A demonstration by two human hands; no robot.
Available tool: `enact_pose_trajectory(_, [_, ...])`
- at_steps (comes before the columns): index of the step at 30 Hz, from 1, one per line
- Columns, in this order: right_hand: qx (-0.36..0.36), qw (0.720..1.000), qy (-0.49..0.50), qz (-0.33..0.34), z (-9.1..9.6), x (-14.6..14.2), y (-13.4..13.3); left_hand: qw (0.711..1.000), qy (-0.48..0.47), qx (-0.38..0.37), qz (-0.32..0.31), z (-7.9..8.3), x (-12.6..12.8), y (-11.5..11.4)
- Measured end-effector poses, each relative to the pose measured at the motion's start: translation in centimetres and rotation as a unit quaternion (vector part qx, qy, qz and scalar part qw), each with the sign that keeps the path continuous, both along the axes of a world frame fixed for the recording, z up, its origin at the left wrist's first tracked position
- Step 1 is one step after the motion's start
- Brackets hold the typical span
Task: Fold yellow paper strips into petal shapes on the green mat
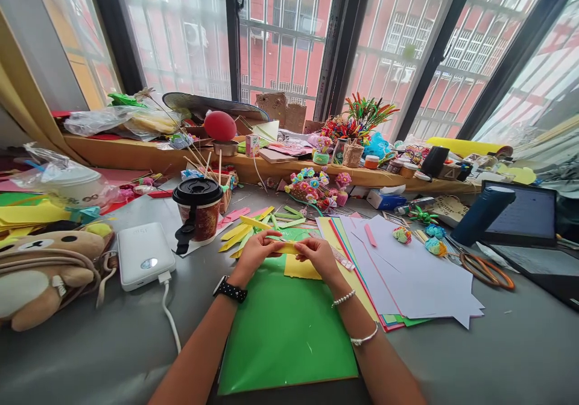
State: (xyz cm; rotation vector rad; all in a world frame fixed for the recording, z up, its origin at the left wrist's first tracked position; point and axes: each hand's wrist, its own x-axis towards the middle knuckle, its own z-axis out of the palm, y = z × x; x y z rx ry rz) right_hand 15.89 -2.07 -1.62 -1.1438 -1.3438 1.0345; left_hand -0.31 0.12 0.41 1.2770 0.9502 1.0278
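Both hands are raised over the upper part of a green sheet [289, 332]. My left hand [256, 254] pinches the left end of a small yellow paper strip [288, 248] between thumb and fingers. The other end of the strip is pinched by my right hand [320, 259]. Under the hands a yellow paper piece [304, 269] lies on the green sheet. Just beyond my left hand is a loose pile of yellow and green paper strips [239, 231], with some pink strips [234, 217] behind it. Fingers hide parts of the held strip.
Stacked white and coloured paper [407, 272] lies on the right, near orange-handled scissors [491, 272], a dark bottle [484, 215] and a laptop [520, 215]. Left stand a lidded coffee cup [199, 209], a cabled white power bank [143, 254] and a plush bear [49, 272]. Paper flowers [312, 182] sit behind.
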Motion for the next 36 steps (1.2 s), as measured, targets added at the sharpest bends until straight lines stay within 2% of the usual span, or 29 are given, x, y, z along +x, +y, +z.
enact_pose_trajectory(4, [0.002,1.0,-0.01,-0.002,0.0,0.0,0.0,1.0,0.007,-0.005,0.005,0.1,0.0,0.0])
enact_pose_trajectory(10, [-0.01,1.0,0.017,-0.003,0.1,0.2,0.0,0.999,0.023,0.029,0.022,0.1,-0.1,0.0])
enact_pose_trajectory(18, [0.004,1.0,0.025,-0.012,-0.1,0.1,-0.1,0.999,0.02,0.004,0.026,-0.3,0.0,0.2])
enact_pose_trajectory(27, [-0.053,0.997,0.026,0.054,-0.2,-0.7,-0.4,0.996,-0.055,-0.018,0.063,-0.2,0.0,0.1])
enact_pose_trajectory(36, [-0.09,0.988,0.042,0.121,-0.1,-0.6,-0.5,0.999,-0.024,-0.029,-0.004,0.1,0.2,-0.2])
